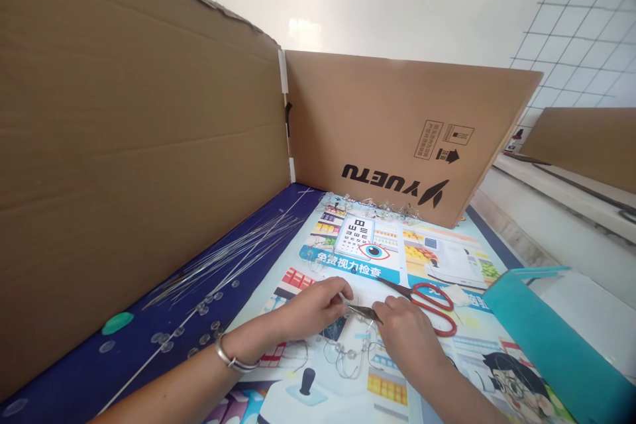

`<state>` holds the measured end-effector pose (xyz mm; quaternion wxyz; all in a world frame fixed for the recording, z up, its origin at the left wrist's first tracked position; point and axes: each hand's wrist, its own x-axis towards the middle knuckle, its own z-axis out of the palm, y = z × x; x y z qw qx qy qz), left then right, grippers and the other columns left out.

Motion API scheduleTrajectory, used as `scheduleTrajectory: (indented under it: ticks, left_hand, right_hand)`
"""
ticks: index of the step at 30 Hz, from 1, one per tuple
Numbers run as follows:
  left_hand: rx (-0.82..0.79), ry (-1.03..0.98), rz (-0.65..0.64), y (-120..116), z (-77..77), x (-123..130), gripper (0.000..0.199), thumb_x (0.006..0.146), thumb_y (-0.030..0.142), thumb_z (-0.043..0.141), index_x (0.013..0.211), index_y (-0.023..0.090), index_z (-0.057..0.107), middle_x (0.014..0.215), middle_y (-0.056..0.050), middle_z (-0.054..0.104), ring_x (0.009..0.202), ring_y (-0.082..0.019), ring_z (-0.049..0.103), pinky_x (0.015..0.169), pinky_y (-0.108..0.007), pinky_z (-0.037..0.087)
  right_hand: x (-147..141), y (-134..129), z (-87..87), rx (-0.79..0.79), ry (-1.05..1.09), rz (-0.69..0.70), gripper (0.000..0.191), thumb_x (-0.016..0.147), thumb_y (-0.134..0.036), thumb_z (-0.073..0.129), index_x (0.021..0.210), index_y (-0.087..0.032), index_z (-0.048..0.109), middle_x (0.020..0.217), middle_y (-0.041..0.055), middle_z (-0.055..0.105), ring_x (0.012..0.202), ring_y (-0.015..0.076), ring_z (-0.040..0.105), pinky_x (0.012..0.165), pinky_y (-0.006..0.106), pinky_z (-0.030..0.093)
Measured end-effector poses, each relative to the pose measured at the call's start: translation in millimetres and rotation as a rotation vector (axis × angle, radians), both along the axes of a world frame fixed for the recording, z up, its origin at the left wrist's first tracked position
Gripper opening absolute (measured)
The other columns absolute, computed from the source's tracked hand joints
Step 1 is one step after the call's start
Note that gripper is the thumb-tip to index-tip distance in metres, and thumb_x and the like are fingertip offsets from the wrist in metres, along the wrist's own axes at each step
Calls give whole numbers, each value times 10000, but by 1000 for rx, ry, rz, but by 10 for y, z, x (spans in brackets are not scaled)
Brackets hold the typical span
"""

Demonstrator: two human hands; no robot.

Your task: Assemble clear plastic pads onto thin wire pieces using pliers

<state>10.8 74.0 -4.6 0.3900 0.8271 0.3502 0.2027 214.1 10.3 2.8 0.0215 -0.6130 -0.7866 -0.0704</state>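
My left hand (318,305), with a silver bangle on its wrist, is closed, its fingertips pinched on what looks like a thin wire. My right hand (407,331) is wrapped round a pair of pliers (365,311); the handles are hidden in the palm and the dark metal jaws point left, meeting the left fingertips. Below the jaws, a looped wire piece with clear beads (350,353) lies over the printed sheet. Scissors with red handles (437,310) rest just beyond my right hand, blades pointing left.
Long straight wires (233,258) and loose clear discs (201,308) lie on the dark blue surface at left, near a green oval piece (118,323). Cardboard panels (387,119) stand at left and back. Several wire pieces (382,207) line the back panel. A teal box (556,338) sits right.
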Motion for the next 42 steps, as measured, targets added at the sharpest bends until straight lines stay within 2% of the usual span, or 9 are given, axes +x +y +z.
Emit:
scheduleTrajectory:
  ticks: [3, 7, 9, 12, 16, 26, 32, 36, 42]
  left_hand:
    - [-63, -39, -12, 0, -8, 1, 155, 820, 207, 473, 970, 198, 510, 749, 22, 558, 664, -119, 520, 615, -233, 424]
    - [-226, -154, -30, -2, -49, 25, 189, 827, 228, 462, 1013, 196, 461, 854, -6, 586, 672, -123, 572, 608, -241, 442]
    - [-314, -212, 0, -4, -81, 45, 244, 832, 246, 456, 1069, 204, 413, 888, -18, 596, 630, -119, 589, 582, -241, 444]
    - [-368, -259, 40, -12, -115, 75, 224, 844, 270, 448, 1055, 205, 415, 818, -4, 607, 591, -118, 596, 556, -232, 422]
    - [-371, -310, 70, -35, -125, 101, 164, 865, 305, 434, 984, 193, 453, 722, 17, 588, 567, -115, 592, 515, -210, 373]
    - [-404, -464, 89, -67, -128, 141, 125, 888, 312, 408, 952, 206, 417, 764, 21, 576, 487, -80, 567, 452, -182, 323]
    - [-335, -419, 73, -45, -114, 124, 75, 862, 244, 436, 830, 180, 458, 730, 35, 518, 472, -48, 483, 468, -180, 328]
    - [-323, -409, 77, -50, -101, 118, 53, 825, 225, 488, 812, 178, 467, 674, 52, 463, 490, -55, 462, 495, -188, 349]
    - [-303, -360, 103, -50, -121, 115, 30, 785, 164, 465, 804, 187, 466, 651, 55, 460, 493, -66, 456, 484, -188, 353]
  right_hand:
    - [12, 3, 19, -15, 8, -18, 136, 825, -127, 503, 818, -225, 598, 774, 0, 588, 778, 142, 528, 610, 254, 288]
    - [26, 10, 23, -35, 41, -32, 137, 832, -155, 497, 856, -236, 605, 804, 4, 593, 805, 149, 538, 611, 253, 299]
    - [28, 14, 12, -46, 72, -34, 145, 831, -166, 494, 881, -237, 610, 818, 10, 595, 823, 158, 541, 633, 254, 313]
    - [28, 15, -22, -34, 125, -44, 181, 832, -171, 488, 942, -243, 612, 852, 17, 598, 856, 169, 542, 680, 256, 335]
    - [31, 5, -88, -3, 164, -56, 216, 832, -169, 479, 984, -255, 607, 870, 16, 597, 856, 174, 540, 690, 258, 349]
    - [62, -10, -163, 36, 283, -46, 211, 837, -181, 474, 983, -250, 610, 875, 15, 598, 844, 165, 534, 709, 251, 374]
    - [64, 6, -140, 3, 369, -56, 213, 843, -198, 461, 986, -244, 612, 889, 19, 602, 866, 165, 539, 737, 248, 387]
    - [61, 0, -120, -24, 378, -59, 184, 846, -210, 453, 931, -247, 611, 862, 13, 596, 834, 163, 538, 691, 240, 383]
    - [51, 4, -127, -33, 369, -54, 187, 853, -227, 447, 945, -250, 609, 861, 14, 592, 836, 164, 533, 683, 238, 375]
